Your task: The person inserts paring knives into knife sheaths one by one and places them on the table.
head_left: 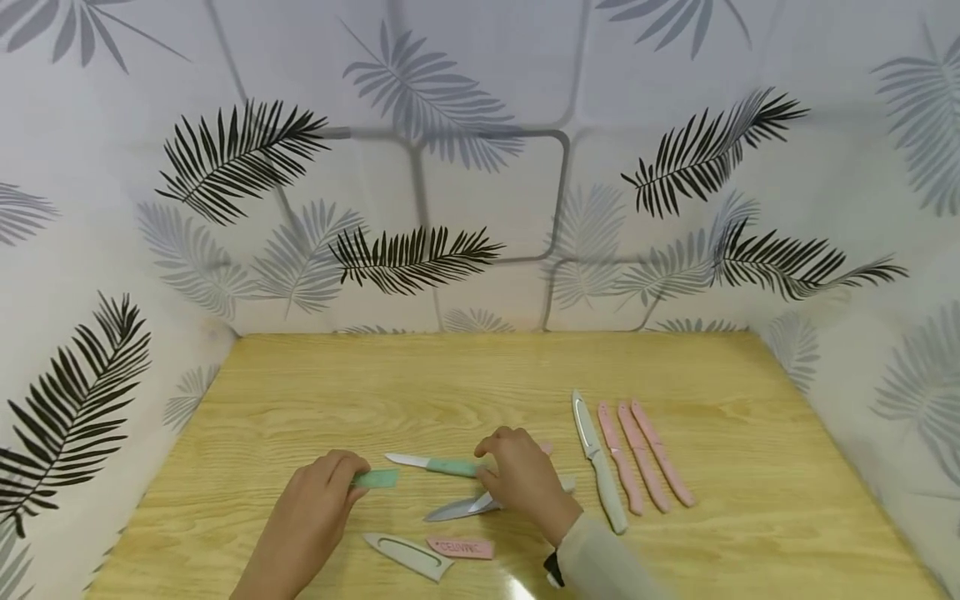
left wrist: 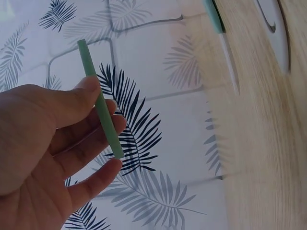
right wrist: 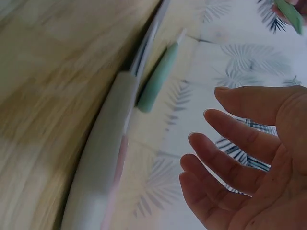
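My left hand (head_left: 315, 504) pinches a flat green blade cover (head_left: 378, 478) between thumb and fingers; the left wrist view shows the same cover (left wrist: 101, 103) edge-on. Just above the table, my right hand (head_left: 522, 477) hovers by the handle end of a green-handled knife (head_left: 452, 467), which lies with its pale blade bare, pointing left. In the right wrist view the fingers (right wrist: 225, 158) are loosely bent and hold nothing. Beneath that hand lie a larger white-handled knife (head_left: 450, 509) with a bare blade and a pink-handled knife (head_left: 546, 448), both partly hidden.
Near the front edge lie a white blade cover (head_left: 408, 557) and a pink blade cover (head_left: 462, 547) with lettering. At right, a white knife (head_left: 598, 462) in its cover lies beside three pink knives (head_left: 643, 457) in a row. Patterned cloth (head_left: 480, 200) stands behind the wooden table (head_left: 315, 392).
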The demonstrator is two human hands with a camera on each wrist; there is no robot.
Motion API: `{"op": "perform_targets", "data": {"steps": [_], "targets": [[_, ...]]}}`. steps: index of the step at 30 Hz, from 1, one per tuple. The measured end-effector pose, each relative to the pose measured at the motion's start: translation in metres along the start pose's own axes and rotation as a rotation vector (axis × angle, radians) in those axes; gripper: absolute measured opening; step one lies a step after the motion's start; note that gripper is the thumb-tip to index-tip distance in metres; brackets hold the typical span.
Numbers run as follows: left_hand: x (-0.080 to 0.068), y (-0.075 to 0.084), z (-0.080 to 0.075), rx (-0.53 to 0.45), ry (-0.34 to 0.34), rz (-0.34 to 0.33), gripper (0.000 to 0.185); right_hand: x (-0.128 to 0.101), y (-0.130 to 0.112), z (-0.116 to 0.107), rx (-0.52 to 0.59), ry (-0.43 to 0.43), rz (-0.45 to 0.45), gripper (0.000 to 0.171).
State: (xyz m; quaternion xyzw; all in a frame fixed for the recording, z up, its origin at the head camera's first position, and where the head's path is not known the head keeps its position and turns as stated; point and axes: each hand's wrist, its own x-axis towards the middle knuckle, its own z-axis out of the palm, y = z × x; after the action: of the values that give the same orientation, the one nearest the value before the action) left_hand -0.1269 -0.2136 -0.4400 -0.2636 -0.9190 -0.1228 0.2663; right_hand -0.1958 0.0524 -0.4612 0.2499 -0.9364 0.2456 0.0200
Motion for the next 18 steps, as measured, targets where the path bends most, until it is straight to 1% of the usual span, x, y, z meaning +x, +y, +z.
{"op": "perform_targets", "data": {"steps": [1, 2, 7, 9, 13, 18], "targets": [[0.000, -0.001, -0.001, 0.002, 0.008, 0.005, 0.052, 0.003, -0.002, 0.003, -0.001, -0.007, -0.011, 0.019], [0.000, -0.001, -0.001, 0.001, 0.014, 0.007, 0.055, 0.006, -0.004, 0.006, 0.006, -0.016, -0.019, 0.019], [0.000, -0.002, -0.001, -0.012, 0.031, 0.008, 0.054, 0.016, -0.010, 0.015, 0.058, -0.046, -0.022, 0.019], [0.000, -0.001, -0.001, -0.022, 0.043, 0.011, 0.052, 0.020, -0.011, 0.019, 0.049, -0.053, -0.022, 0.020], [0.000, -0.001, -0.001, -0.040, 0.063, 0.019, 0.050, 0.027, -0.012, 0.028, -0.006, -0.070, -0.026, 0.021], [0.000, 0.001, -0.001, -0.046, 0.067, 0.035, 0.050, 0.034, -0.012, 0.039, -0.056, -0.084, -0.036, 0.023]]}}
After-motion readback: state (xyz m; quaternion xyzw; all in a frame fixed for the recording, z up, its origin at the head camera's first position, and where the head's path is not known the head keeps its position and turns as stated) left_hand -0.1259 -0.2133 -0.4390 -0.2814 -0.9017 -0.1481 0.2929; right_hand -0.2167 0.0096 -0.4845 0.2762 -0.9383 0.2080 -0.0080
